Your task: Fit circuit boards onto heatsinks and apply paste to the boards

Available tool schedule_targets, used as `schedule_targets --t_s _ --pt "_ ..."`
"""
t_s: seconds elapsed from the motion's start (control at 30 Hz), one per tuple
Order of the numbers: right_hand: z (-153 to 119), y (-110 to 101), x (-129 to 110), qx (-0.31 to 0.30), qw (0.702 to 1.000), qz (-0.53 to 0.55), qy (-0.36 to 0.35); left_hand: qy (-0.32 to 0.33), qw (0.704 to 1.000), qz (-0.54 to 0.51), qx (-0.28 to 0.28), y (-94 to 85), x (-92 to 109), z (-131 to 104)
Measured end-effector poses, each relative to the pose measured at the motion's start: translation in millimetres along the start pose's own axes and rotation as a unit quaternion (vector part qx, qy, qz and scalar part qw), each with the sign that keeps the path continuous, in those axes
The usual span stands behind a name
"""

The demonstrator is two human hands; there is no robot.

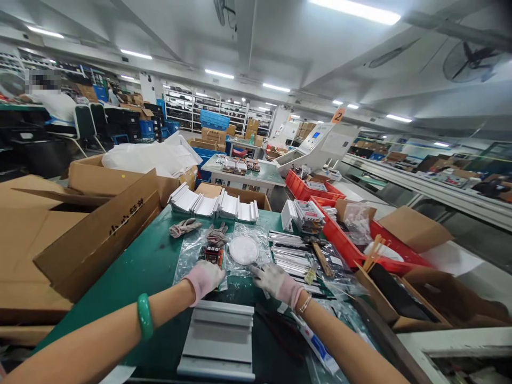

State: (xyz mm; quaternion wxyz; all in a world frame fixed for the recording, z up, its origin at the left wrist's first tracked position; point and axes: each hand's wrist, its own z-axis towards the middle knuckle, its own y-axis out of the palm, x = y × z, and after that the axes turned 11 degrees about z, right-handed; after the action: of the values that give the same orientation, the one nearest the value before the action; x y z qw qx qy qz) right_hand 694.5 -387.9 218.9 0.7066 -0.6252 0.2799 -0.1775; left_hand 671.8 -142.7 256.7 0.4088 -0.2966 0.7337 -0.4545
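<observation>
One gloved left hand (205,277), its grip impossible to tell, covers the near end of a circuit board (213,253) at lower centre, whose long axis points roughly up the frame, while the right hand (275,281), farther from it, lies loosely open beside a white disc (244,249).

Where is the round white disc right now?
Head view, near centre: the disc lies amid clear plastic, right of the circuit board, just beyond the right hand.
</observation>
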Motion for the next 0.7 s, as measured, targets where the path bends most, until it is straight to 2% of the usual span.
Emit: schedule_targets --t_s 0.07,0.17,0.3,0.4,0.47,0.53,0.57,0.63,0.7 --pt "-1 0 4 0.039 0.998 0.040 -0.005 0.001 1.000 -0.007 0.004 -0.1 -1 -2" --pt "2 -2 11 0.152 0.981 0.113 0.027 0.003 0.999 -0.023 0.034 -2.8 -10 -14" --pt "19 -8 27 0.325 0.915 0.210 0.112 -0.014 0.995 -0.047 0.091 -8.9 -34 -40" --pt "37 -13 41 0.395 0.867 0.261 0.158 -0.037 0.990 -0.064 0.122 -7.0 -51 -60" --pt "46 -14 46 0.417 0.845 0.283 0.178 -0.057 0.977 -0.108 0.177 -0.2 -60 -68" --pt "54 -14 47 0.424 0.834 0.299 0.189 -0.076 0.942 -0.204 0.256 9.0 -65 -71" --pt "57 -13 46 0.423 0.832 0.304 0.192 -0.086 0.914 -0.269 0.292 13.5 -66 -71" --pt "60 -13 42 0.417 0.834 0.308 0.191 -0.121 0.830 -0.432 0.331 21.0 -66 -68" --pt "62 -12 37 0.408 0.841 0.303 0.187 -0.174 0.727 -0.572 0.338 27.0 -62 -64"
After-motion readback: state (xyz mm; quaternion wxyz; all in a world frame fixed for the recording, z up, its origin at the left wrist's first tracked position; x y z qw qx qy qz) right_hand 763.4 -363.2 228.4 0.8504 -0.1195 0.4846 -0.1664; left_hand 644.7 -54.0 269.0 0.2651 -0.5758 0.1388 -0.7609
